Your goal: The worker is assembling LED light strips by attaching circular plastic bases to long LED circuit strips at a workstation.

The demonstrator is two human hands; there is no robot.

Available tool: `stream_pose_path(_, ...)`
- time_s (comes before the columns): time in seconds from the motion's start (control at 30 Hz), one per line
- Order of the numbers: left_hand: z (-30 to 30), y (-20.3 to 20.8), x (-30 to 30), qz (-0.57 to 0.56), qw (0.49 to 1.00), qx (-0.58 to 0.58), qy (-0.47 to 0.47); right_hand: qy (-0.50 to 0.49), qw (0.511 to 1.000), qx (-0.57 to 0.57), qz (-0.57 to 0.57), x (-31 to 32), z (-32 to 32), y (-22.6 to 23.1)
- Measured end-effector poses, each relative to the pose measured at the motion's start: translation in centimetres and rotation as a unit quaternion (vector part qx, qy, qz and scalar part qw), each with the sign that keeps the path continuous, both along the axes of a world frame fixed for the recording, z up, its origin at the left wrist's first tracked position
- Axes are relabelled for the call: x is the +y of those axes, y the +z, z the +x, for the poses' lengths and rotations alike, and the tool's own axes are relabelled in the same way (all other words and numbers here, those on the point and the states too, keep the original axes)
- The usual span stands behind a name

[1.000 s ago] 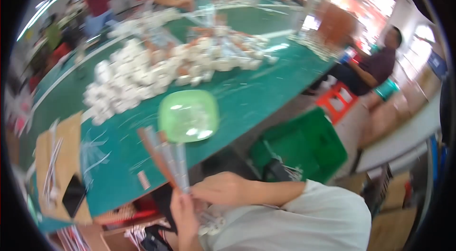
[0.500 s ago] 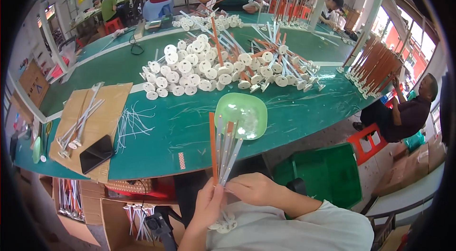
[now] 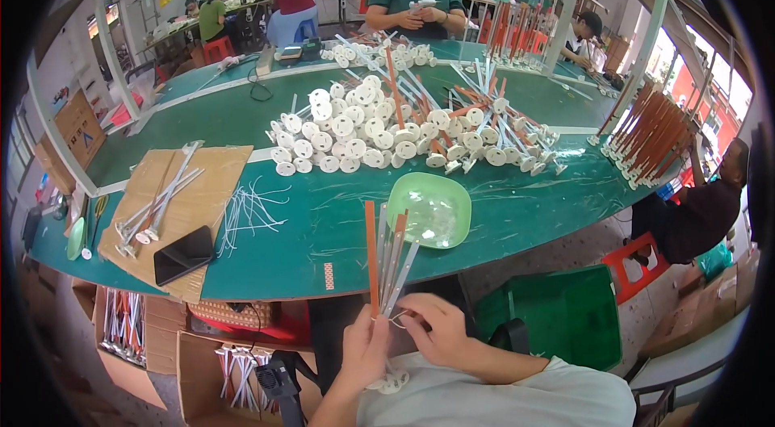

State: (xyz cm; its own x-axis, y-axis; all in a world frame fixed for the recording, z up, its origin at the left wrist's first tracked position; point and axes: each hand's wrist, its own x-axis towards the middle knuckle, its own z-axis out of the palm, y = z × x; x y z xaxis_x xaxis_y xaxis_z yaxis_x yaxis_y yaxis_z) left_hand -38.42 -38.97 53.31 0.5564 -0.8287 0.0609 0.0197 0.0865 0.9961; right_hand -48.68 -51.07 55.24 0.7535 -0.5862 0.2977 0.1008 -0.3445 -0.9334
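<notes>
My left hand point(image 3: 365, 346) is wrapped around a bundle of slim strips point(image 3: 392, 265), one orange, the others grey or brownish. Their upper ends fan out, and round white bases point(image 3: 392, 383) show below the hand, near my shirt. A thin white tie point(image 3: 395, 318) crosses the strips just above my left fingers. At its right side, my right hand point(image 3: 436, 330) pinches the tie with curled fingers. Loose white ties point(image 3: 252, 213) lie on the green table point(image 3: 291, 257), beside a cardboard sheet point(image 3: 222, 177) bearing similar strips point(image 3: 165, 201).
Beyond the bundle stands a light-green bowl point(image 3: 465, 213) with small clear items. A big pile of white-based strips point(image 3: 347, 124) covers the table's middle. A phone point(image 3: 184, 256) lies on the cardboard. Below right is a green bin point(image 3: 557, 314); boxes point(image 3: 194, 362) of strips sit below left.
My right hand has drawn slightly away from the strips, and the white tie now shows between its fingers and the bundle. The view has shifted, and the person opposite has brought both hands together.
</notes>
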Motion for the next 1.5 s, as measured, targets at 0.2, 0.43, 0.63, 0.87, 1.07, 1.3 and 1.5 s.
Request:
stream_pose_path(0.2, 0.1, -1.0, -0.1, 0.015, 1.0, 0.015, -0.009, 0.018, 0.889, -0.134, -0.437, -1.4, -0.1, 0.7)
stream_pose_path(0.43, 0.3, -0.4, 0.3, 0.043, 0.998, 0.026, -0.038, 0.049, 0.887, -0.093, -0.451, -1.3, -0.1, 1.1)
stream_pose_path(0.63, -0.1, 0.6, 0.7, 0.037, 0.996, 0.045, -0.067, 0.06, 0.892, -0.131, -0.429, -1.2, -0.2, 0.3)
stream_pose_path(0.87, -1.1, 1.8, 0.7, 0.01, 0.986, -0.156, 0.051, 0.077, 0.996, 0.044, -0.004, 0.6, -1.5, 0.6)
stream_pose_path(1.07, -0.8, 1.7, 0.9, 0.018, 0.994, -0.088, 0.064, -0.006, 0.999, 0.015, -0.049, 1.5, -0.7, -0.1)
stream_pose_path(1.3, -0.5, 1.3, 0.7, 0.002, 0.989, -0.129, 0.076, 0.026, 0.891, -0.138, -0.433, -0.1, -0.2, 1.2)
stream_pose_path(1.5, -0.5, 3.5, 0.5, 0.072, 0.984, -0.157, 0.037, -0.001, 0.921, -0.055, -0.385, 0.3, -0.5, 0.3)
